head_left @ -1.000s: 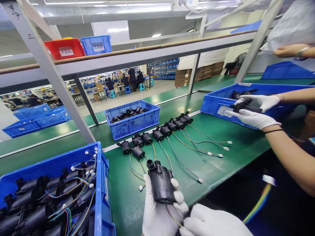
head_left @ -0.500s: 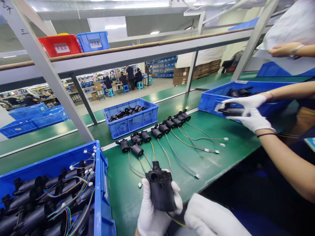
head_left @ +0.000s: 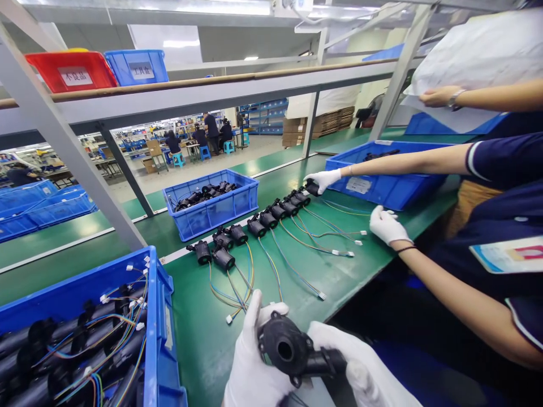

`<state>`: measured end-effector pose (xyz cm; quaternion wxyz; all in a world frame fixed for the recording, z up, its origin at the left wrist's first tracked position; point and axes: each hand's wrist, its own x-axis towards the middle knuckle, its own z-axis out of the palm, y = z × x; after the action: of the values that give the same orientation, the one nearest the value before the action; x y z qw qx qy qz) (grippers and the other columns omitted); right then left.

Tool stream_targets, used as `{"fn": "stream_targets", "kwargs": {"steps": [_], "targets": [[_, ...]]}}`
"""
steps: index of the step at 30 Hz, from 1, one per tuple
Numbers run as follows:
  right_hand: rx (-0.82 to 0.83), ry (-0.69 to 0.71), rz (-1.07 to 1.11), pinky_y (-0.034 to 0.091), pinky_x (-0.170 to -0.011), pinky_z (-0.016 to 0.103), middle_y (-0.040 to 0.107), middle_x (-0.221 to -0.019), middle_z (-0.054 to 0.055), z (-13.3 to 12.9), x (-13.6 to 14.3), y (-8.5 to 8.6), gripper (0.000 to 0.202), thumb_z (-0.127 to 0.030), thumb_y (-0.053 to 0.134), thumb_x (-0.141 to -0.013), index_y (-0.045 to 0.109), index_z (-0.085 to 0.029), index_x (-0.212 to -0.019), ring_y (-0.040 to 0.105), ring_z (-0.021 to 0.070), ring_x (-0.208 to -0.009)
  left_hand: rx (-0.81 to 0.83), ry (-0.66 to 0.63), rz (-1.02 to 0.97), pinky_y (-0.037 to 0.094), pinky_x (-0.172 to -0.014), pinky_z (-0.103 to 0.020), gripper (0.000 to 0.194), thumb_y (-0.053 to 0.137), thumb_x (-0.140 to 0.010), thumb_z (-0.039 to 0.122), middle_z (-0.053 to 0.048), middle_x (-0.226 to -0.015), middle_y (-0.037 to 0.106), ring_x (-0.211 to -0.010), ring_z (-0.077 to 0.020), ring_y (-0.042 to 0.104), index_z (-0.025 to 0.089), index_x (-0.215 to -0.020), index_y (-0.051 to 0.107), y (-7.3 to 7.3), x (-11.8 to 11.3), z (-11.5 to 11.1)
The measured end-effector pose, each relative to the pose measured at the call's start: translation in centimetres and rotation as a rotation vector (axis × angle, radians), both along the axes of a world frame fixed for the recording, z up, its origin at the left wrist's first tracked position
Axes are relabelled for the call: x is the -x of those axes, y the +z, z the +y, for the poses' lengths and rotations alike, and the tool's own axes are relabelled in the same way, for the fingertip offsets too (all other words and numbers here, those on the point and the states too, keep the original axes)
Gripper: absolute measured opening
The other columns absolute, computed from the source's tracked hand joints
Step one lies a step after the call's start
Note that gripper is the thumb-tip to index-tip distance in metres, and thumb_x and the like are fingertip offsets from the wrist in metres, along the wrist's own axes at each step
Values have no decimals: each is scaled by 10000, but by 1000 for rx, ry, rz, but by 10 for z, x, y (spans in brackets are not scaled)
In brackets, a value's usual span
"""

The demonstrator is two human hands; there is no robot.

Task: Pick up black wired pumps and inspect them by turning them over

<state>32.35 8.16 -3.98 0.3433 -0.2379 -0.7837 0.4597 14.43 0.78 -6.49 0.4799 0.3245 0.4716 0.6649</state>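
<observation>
Black plastic pump body (head_left: 292, 351), now turned port-forward: white-gloved left hand (head_left: 252, 362) and right hand (head_left: 360, 367) are both gripping it above green bench (head_left: 203, 339).

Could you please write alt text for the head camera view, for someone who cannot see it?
Two white-gloved hands, left and right, hold a black pump over a green bench. A row of wired pumps lies ahead, where a co-worker's gloved hand touches the far end; blue bins of pumps stand around.
</observation>
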Motion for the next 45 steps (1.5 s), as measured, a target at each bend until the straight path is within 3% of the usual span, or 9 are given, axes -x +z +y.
{"fn": "stream_targets", "kwargs": {"steps": [3,6,12,21,28,34,39,45], "targets": [[59,94,57,584,-833,370,666,-811,61,7,7,12,669,-774,237,-951,673,-269,-897,669,242,-760,11,9,52,523,-1008,-428,1194,954,-546,261,-172,-1373,589,-1037,-280,666,259,-1555,315,4,-2,0],[126,159,102,573,-724,345,656,-789,51,9,11,10,692,-799,220,-934,673,-279,-877,642,234,-708,15,10,70,513,-1028,-429,1201,953,-549,284,-172,-1371,590,-1041,-277,664,258,-1560,307,2,-2,2],[164,134,101,560,-709,338,677,-803,68,8,11,-5,748,-790,186,-944,704,-263,-826,648,240,-736,41,-39,19,526,-1016,-436,1310,987,-463,322,-170,-1367,592,-1084,-309,648,262,-1570,289,1,1,5],[154,82,61,578,-672,340,683,-768,94,9,10,-3,782,-809,185,-926,695,-235,-775,660,250,-704,58,-81,-4,499,-1050,-456,1328,983,-466,313,-158,-1364,585,-1160,-329,610,280,-1578,258,9,-1,6],[150,129,65,575,-700,332,680,-772,81,9,8,-3,754,-796,188,-938,692,-253,-798,661,242,-712,50,-90,78,466,-1087,-464,1315,978,-484,320,-174,-1402,559,-1189,-336,598,261,-1580,256,4,1,5],[114,131,89,555,-676,299,663,-780,77,10,8,-6,729,-734,211,-984,687,-207,-818,631,219,-705,64,-129,91,485,-1067,-448,1403,978,-448,189,-150,-1404,557,-1174,-311,603,300,-1595,177,-2,5,8],[151,59,109,535,-639,311,650,-727,67,7,11,2,717,-779,256,-951,671,-225,-766,606,217,-657,52,-146,95,531,-990,-426,1400,970,-464,181,-137,-1432,532,-1103,-286,626,347,-1593,159,-12,6,9],[161,109,96,527,-680,306,662,-776,67,10,9,-4,712,-745,238,-981,683,-219,-803,613,210,-702,71,-145,113,505,-1010,-426,1371,973,-485,286,-164,-1418,532,-1147,-300,608,271,-1592,165,5,6,9]]}}
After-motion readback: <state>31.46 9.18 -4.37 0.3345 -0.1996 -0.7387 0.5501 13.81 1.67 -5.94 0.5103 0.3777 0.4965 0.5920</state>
